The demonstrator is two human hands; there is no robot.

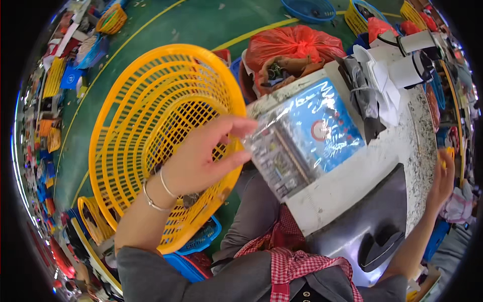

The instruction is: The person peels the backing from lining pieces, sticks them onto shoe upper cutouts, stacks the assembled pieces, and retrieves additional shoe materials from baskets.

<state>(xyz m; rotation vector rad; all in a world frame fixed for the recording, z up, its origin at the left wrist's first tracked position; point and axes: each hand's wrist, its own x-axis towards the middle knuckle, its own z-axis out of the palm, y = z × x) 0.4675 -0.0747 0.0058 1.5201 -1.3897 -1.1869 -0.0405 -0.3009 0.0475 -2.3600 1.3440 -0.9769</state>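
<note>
My left hand (211, 143) reaches over the large yellow plastic basket (166, 55), a metal bangle and a thin band on its wrist. Its thumb and fingers are apart at the left edge of a clear plastic packet (282, 161). A blue printed sheet (322, 126) shows under the shiny film, beside a greyish patterned strip. This packet lies on a worn white worktop (327, 206). At the far right edge of the worktop, my right hand (440, 176) has its fingers bent around a small yellow-orange thing (447, 156), whose kind I cannot make out.
A dark grey glossy machine part (362, 221) covers the near worktop. White cylinders (410, 70) and folded white sheets (380, 85) stand at the back right. Behind the worktop sits a red plastic bag (297, 45). A blue basket (309, 9) rests on the green floor.
</note>
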